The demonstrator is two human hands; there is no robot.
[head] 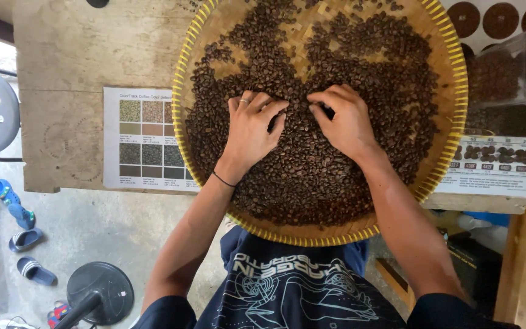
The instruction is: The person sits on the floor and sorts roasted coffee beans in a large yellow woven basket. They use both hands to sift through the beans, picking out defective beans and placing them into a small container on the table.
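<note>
A big round woven tray (452, 91) with a yellow rim sits on the wooden desk (92, 55). It is full of dark brown coffee beans (312, 176). The left hand (252, 129) lies flat on the beans, grip open. The right hand (343, 120) curls its fingers and pinches at beans. A colour chart (141, 140) lies beside the tray.

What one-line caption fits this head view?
Both hands, left hand and right hand, rest on roasted coffee beans in a round woven tray.
</note>
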